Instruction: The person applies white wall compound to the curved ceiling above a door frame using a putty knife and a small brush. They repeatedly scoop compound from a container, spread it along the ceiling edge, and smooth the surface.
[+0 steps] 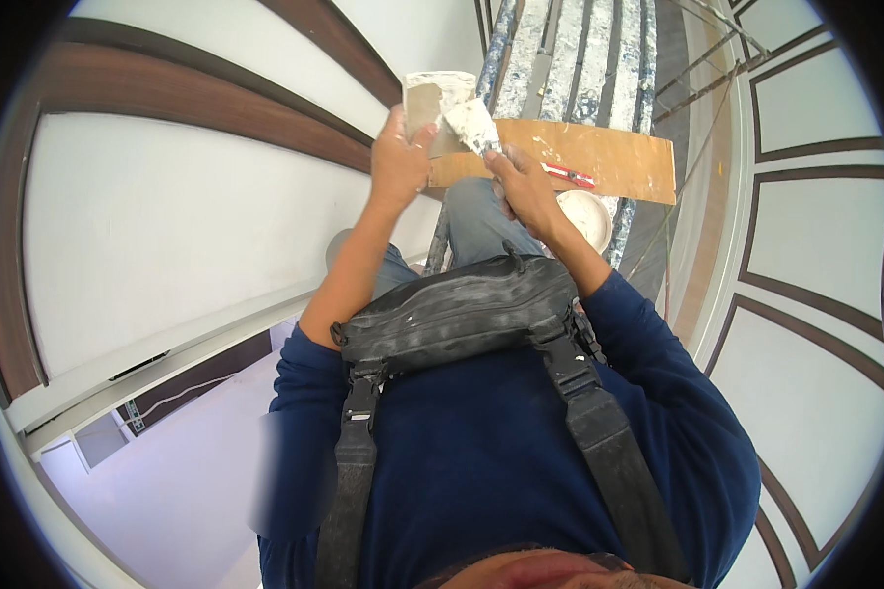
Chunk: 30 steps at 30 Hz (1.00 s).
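In my left hand (400,167) is a flat, squarish plate (423,102) smeared with white and grey-beige filler, my thumb lying on its face. My right hand (526,192) grips a putty knife (472,124), its blade coated in white paste. The blade meets or overlaps the right side of the plate; whether they touch I cannot tell. Close to my right hand lies a red utility knife (570,176) on a brown wooden board (629,162). Just below the board, a round tub (586,218) holds whitish paste, partly hidden by my right forearm.
Paint-spattered planks (570,69) run away ahead under the board. A white wall with dark brown trim (206,98) stands close on my left. Thin scaffold poles (702,93) and a panelled surface (815,231) are on the right. A black bag (452,309) is strapped across my front.
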Each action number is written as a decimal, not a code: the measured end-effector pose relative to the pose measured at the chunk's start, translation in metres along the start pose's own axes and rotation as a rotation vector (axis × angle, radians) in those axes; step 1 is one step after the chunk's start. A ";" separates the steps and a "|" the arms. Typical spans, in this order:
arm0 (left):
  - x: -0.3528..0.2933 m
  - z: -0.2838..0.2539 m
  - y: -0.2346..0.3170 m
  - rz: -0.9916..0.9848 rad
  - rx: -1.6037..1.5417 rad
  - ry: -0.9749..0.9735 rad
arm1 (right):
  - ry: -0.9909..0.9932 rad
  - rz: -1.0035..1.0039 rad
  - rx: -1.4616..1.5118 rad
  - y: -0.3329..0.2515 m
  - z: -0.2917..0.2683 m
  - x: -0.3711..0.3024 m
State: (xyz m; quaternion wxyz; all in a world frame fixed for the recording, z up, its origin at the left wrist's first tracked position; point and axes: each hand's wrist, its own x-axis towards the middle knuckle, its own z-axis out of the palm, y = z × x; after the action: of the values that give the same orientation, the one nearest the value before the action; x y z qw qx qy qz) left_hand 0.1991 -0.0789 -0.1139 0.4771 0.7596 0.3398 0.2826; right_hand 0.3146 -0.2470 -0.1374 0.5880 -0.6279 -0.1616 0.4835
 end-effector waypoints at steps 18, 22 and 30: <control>-0.003 -0.004 0.029 0.024 0.152 -0.065 | -0.035 -0.103 -0.216 -0.039 -0.029 0.020; 0.004 -0.020 0.030 -0.051 0.162 -0.156 | -0.024 -0.193 -0.434 -0.048 -0.028 0.031; -0.003 -0.019 0.017 -0.011 0.360 -0.254 | -0.140 -0.183 -0.439 -0.068 -0.017 0.030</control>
State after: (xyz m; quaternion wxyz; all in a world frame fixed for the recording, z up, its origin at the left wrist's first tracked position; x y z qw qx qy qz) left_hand 0.1868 -0.0761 -0.0916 0.3744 0.8602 0.3260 0.1167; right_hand 0.3674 -0.2170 -0.0921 0.4663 -0.6882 -0.3593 0.4241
